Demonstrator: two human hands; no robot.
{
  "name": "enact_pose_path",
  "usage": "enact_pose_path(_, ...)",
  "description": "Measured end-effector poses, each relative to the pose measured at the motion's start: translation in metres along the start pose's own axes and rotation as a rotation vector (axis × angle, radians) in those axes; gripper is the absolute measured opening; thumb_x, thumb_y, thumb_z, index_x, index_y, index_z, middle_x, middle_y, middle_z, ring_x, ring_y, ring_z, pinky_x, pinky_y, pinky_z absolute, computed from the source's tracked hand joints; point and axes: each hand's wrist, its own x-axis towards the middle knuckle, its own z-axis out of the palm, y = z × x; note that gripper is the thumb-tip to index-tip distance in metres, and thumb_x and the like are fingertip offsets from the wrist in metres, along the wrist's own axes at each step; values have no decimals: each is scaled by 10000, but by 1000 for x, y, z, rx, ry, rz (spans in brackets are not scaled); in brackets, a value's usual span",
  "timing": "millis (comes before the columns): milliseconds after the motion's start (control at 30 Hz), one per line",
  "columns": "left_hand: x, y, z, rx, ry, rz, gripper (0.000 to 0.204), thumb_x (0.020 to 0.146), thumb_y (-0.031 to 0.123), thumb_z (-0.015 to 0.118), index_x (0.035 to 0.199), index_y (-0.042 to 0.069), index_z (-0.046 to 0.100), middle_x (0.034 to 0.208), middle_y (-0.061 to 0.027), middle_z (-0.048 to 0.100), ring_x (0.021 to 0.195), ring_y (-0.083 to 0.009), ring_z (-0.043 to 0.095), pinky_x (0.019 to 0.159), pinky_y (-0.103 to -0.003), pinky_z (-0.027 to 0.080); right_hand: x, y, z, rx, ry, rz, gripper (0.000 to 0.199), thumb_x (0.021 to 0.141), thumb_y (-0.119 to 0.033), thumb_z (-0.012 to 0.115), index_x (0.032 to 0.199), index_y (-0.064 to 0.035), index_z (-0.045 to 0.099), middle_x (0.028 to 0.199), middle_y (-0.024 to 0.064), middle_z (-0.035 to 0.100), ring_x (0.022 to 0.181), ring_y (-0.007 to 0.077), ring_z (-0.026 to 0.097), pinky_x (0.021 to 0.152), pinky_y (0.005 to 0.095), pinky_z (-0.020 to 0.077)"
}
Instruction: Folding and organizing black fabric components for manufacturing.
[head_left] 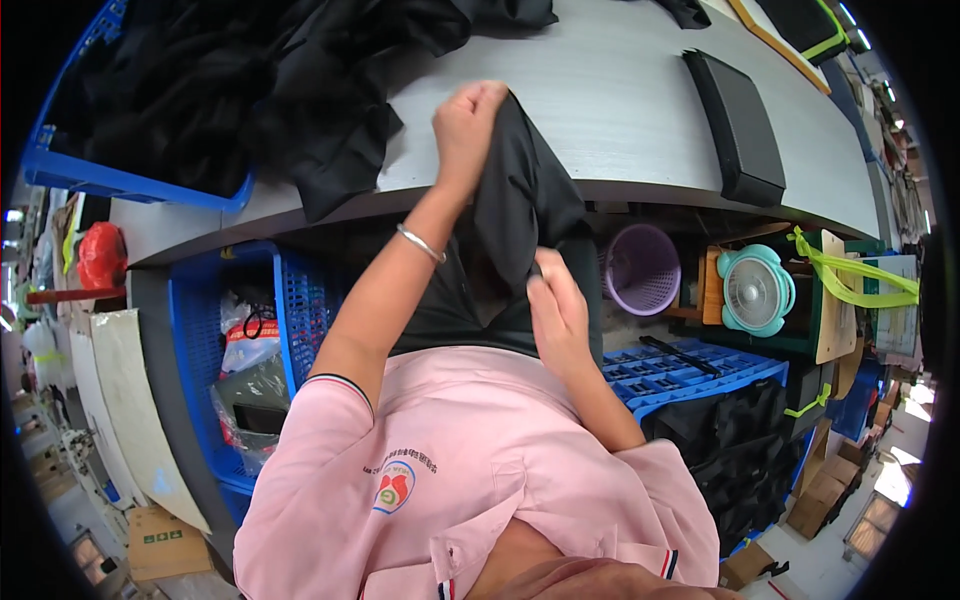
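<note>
While hanging: black garment [520, 200] (both grips)

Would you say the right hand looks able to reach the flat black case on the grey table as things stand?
Probably not at once: the right hand is pinching the black garment below the table edge. The black case lies uncovered farther right, so nothing blocks it.

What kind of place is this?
Probably a clothing workshop. Black cloth is piled on a long grey table, both hands hold a black garment, and blue crates sit underneath.
</note>
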Motion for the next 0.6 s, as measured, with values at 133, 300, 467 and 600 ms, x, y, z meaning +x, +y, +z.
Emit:
enact_pose_path(133,14,13,-24,-219,-54,-44,232,930,201,670,903,-24,719,773,26,653,741,-44,553,692,-234,464,-48,40,-50,89,-20,195,117,1005,-122,521,1027,-30,590,1144,-1,520,949,77,475,857,211,364)
enact_pose_path(300,-37,40,-18,-394,-500,-267,188,956,155,654,912,-10,731,840,37,668,769,-27,551,713,-198,458,8,26,-58,-585,421,-170,473,969,-180,597,1353,40,430,1304,169,503,1196,261,492,1061,368,368)
enact_pose_path(467,-56,74,-19,-301,-711,-189,190,951,149,654,939,-19,741,852,7,683,795,-49,561,748,-209,470,67,-17,-40,-307,187,-105,193,958,-144,633,1030,34,636,930,40,619,875,135,576,799,276,461)
enact_pose_path(600,-42,53,-44,-679,-721,-559,271,1012,192,549,1101,-25,686,941,-32,691,846,-74,629,774,-230,524,69,-32,-38,66,145,0,245,987,-172,626,832,15,660,722,-81,558,704,7,477,636,174,393)
